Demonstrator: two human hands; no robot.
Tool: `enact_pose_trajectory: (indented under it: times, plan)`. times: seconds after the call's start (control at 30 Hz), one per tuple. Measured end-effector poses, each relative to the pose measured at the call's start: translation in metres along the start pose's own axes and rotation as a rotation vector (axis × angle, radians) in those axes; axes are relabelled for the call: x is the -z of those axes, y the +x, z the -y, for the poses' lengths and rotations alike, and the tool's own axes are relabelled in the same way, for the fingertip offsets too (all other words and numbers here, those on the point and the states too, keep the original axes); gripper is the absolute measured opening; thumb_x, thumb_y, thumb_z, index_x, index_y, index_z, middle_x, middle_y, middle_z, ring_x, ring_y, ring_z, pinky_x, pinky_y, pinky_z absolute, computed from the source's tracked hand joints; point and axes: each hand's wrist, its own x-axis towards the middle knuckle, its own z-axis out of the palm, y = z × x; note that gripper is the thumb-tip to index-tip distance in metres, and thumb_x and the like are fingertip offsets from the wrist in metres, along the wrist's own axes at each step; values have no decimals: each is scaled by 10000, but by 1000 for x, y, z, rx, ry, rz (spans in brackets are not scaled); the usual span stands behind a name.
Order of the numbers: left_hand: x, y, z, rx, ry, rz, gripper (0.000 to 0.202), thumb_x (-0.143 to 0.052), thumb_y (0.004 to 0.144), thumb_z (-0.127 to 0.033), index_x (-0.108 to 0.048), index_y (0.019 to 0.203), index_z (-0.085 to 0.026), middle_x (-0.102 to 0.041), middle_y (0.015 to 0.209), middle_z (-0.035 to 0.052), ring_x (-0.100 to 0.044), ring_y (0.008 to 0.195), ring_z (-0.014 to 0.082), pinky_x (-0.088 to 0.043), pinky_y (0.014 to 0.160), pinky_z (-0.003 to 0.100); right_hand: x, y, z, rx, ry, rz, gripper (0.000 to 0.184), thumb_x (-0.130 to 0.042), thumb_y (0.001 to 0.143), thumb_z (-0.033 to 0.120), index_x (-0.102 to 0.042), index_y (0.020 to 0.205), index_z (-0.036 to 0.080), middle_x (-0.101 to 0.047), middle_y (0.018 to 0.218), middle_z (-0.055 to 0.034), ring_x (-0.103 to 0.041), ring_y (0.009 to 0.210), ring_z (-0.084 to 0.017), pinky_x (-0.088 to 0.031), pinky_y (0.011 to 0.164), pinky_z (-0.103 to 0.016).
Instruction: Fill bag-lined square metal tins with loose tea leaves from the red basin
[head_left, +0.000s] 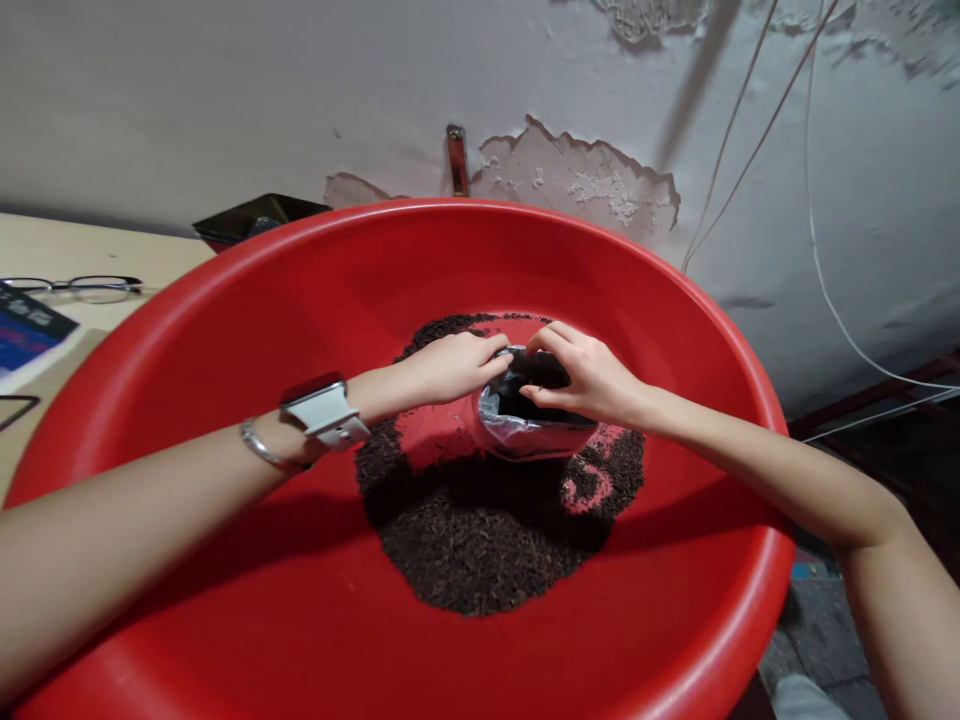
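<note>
A red container (540, 440) stands in a large red basin (480, 250), and a clear, crinkled plastic liner (510, 415) shows around its mouth. The inside of the container is dark, so its contents cannot be made out. My left hand (469, 362) grips the liner's edge at the left of the mouth, fingers closed. Over the right side of the opening, my right hand (589, 375) is curved, with thumb and fingers apart and nothing seen between them. Dark loose flakes like tea leaves (480, 550) lie on the basin floor, piled mostly in front of the container.
Eyeglasses (97, 288) and a blue printed packet (30, 330) lie on the pale table (150, 245) at left. Behind the basin's rim sits a dark open box (259, 212). White cables (750, 160) hang along the peeling wall at right.
</note>
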Motion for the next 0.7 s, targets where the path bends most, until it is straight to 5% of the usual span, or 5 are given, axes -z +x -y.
enact_pose_trajectory:
  times: [0.2, 0.3, 0.37, 0.53, 0.7]
  plan:
    - [1, -1, 1, -19, -31, -14, 399, -223, 925, -418, -548, 888, -191, -682, 869, 78, -613, 721, 187, -384, 621, 266, -10, -9, 32, 399, -180, -8, 130, -435, 919, 204, -541, 945, 134, -561, 1066, -131, -495, 993, -194, -429, 879, -378]
    - [3, -3, -2, -9, -44, -10, 360, -241, 923, -397, -532, 868, -192, -661, 791, 64, -581, 636, 166, -366, 583, 257, -32, -24, 46, 673, -213, 180, 210, -349, 953, 170, -555, 988, 151, -571, 1128, -126, -517, 1008, -175, -437, 876, -332]
    - [5, -4, -3, 0, -45, -5, 340, -249, 918, -386, -523, 854, -194, -644, 759, 57, -566, 619, 163, -363, 577, 256, -53, -38, 47, 725, -192, 344, 262, -386, 961, 291, -536, 1125, 153, -515, 1269, -156, -506, 1100, -211, -443, 886, -343]
    - [6, -3, -4, 1, -39, 11, 342, -243, 915, -379, -525, 854, -195, -630, 727, 56, -563, 620, 165, -367, 584, 261, -99, -70, 20, 370, -120, 852, 1009, -659, 712, 611, -252, 1447, 53, -220, 1468, -325, -298, 1340, -424, -374, 1005, -481]
    - [4, -2, -2, 18, -11, 5, 359, -236, 914, -397, -532, 894, -194, -659, 796, 72, -594, 671, 179, -383, 597, 267, -106, -73, 14, 97, 83, 1007, 1153, -799, 601, 450, -141, 1487, 119, -171, 1476, -328, -328, 1325, -432, -422, 956, -469]
